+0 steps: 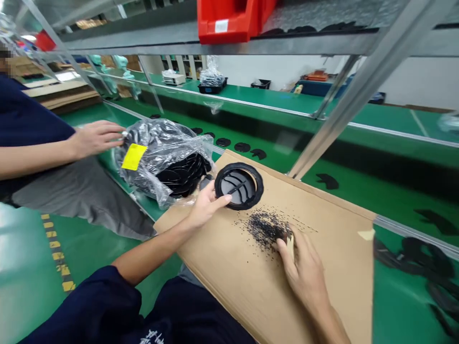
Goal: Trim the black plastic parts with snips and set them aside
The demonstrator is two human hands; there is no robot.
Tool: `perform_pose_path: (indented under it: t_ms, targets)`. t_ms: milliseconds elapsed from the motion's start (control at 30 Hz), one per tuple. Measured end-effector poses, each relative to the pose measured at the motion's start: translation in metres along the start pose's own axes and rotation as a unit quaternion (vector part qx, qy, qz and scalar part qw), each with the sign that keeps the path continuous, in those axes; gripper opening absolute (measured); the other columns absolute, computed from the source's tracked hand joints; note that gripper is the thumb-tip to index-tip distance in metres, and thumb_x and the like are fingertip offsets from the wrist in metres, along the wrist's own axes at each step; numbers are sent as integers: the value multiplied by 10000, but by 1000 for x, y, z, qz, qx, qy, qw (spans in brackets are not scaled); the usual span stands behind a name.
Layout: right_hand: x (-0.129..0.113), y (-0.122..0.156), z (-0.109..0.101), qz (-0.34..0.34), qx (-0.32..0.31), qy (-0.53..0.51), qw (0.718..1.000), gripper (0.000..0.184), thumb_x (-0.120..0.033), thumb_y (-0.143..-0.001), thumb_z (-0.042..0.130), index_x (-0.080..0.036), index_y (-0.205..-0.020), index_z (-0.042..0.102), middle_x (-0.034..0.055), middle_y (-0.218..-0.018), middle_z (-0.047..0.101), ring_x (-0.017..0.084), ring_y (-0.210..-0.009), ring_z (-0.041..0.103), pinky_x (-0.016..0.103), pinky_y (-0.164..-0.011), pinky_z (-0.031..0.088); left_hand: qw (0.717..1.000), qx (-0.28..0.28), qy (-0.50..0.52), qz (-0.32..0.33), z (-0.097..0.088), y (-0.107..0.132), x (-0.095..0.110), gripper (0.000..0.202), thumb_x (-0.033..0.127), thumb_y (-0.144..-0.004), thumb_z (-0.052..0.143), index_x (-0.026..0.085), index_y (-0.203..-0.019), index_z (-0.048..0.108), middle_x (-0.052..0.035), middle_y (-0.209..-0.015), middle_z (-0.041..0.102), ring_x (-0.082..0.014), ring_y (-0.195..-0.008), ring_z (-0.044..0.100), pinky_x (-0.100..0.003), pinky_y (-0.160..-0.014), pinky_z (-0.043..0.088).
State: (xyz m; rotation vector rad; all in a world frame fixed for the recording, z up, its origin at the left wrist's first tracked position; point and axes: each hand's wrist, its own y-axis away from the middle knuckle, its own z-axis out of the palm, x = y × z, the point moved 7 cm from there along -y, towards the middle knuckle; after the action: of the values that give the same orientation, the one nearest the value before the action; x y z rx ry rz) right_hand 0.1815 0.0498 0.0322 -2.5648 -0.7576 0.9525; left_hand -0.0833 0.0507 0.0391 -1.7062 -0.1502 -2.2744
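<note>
My left hand [207,206] grips a round black vent [256,197] by its left side, thumb on the rim. Dark ribs cross the grey inner face of this part. Over the cardboard sheet [229,272], my right hand [306,265] is closed around pale-handled nippers [290,246], their metal head partly hidden by the fingers. A scattered pile of small black bits [263,228] lies on the cardboard between my hands. Left of the vent, a clear plastic bag [158,143] with a yellow label holds stacked black round parts [184,174].
Another person's hand [98,136] touches the bag's left side. Flat black pieces [242,147] lie in a row on the green bench behind the cardboard, with more black parts [423,258] at right. A slanted metal post [337,114] and a shelf with a red bin [224,31] stand ahead.
</note>
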Motion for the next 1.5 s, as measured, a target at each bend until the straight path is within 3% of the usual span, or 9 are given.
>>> perform_pose_path:
  t_ms: [133, 267, 433, 700, 933, 1200, 1500]
  targets:
    - [4, 5, -12, 69, 33, -84, 993, 328, -399, -959, 553, -196, -1215, 580, 63, -914, 710, 209, -772, 681, 321, -690, 552, 993, -116, 0, -22, 54, -17, -24, 595, 484, -639, 903, 187, -1072, 624, -63, -1052, 752, -185, -953, 722, -311, -898, 580]
    - [-3, 7, -23, 64, 51, -104, 991, 303, -376, -927, 602, -209, -1179, 612, 79, -971, 722, 219, -824, 688, 349, -733, 566, 983, -177, -12, -44, 77, -10, -49, 624, 513, -654, 894, 191, -1115, 623, -79, -1092, 749, -204, -981, 729, -318, -884, 586]
    - [-7, 7, -14, 66, 7, -94, 993, 290, -375, -929, 624, -208, -1165, 611, 89, -993, 709, 220, -851, 672, 351, -736, 555, 981, -180, -33, -66, 75, 5, -66, 604, 502, -673, 885, 203, -1129, 627, -79, -1100, 736, -215, -1018, 716, -324, -894, 586]
    - [-16, 9, -2, 5, -38, -51, 998, 289, -338, -930, 643, -200, -1181, 608, 101, -986, 701, 243, -894, 653, 408, -772, 551, 990, -132, -46, -32, 70, 8, -58, 508, 488, -740, 844, 213, -1101, 618, -67, -1129, 709, -213, -1083, 681, -333, -946, 576]
    - [-8, 10, -13, 114, 5, -75, 991, 263, -375, -926, 641, -196, -1118, 636, 68, -945, 708, 171, -730, 619, 335, -688, 539, 987, -137, -88, -6, 66, 14, -59, 430, 450, -781, 828, 220, -1068, 605, -51, -1066, 690, -206, -1066, 667, -320, -924, 572]
    - [-7, 11, -9, 132, -15, -102, 986, 242, -388, -924, 640, -191, -1065, 647, 54, -883, 699, 177, -735, 633, 319, -683, 536, 980, -135, -106, 101, 64, 17, -51, 362, 335, -801, 834, 184, -1031, 599, -16, -969, 663, -132, -904, 649, -234, -797, 558]
    - [-10, 10, -11, 151, -23, -151, 977, 206, -371, -918, 659, -198, -1030, 653, 27, -844, 680, 144, -668, 586, 282, -625, 497, 977, -146, -107, 112, 64, 18, -51, 341, 286, -820, 822, 183, -1051, 593, -4, -958, 654, -109, -877, 645, -206, -797, 553]
